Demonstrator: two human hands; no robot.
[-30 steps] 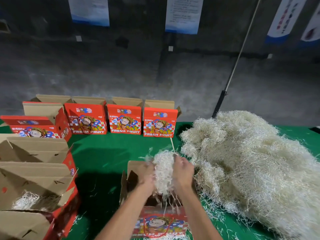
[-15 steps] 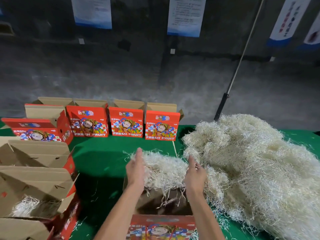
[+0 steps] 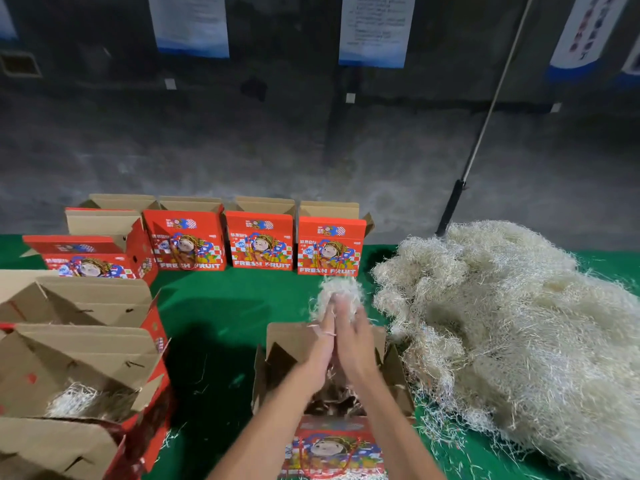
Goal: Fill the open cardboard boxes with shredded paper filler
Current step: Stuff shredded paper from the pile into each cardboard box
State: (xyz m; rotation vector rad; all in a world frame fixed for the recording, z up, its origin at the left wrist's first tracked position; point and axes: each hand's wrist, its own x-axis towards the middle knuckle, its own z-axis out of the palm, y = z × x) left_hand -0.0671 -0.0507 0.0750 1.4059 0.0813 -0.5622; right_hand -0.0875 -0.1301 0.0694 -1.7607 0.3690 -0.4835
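Observation:
An open red cardboard box (image 3: 282,346) stands on the green table right in front of me, brown flaps up, with a few strands of filler inside. Above it my left hand (image 3: 319,346) and my right hand (image 3: 355,337) are pressed together with straight fingers. Between the fingertips they squeeze a clump of shredded paper (image 3: 337,289). A big pile of the same pale shredded paper (image 3: 502,323) lies just to the right of the box.
At the left stand open boxes; the nearest open box (image 3: 86,358) holds some filler (image 3: 74,403). A row of red "Fresh Fruit" boxes (image 3: 259,244) lines the back of the green table (image 3: 225,306). A pole (image 3: 485,133) leans on the wall behind the pile.
Half a second ago my hands were apart with the filler spread wide between them. Now they have come together and bunched the paper into a tight clump over the box.

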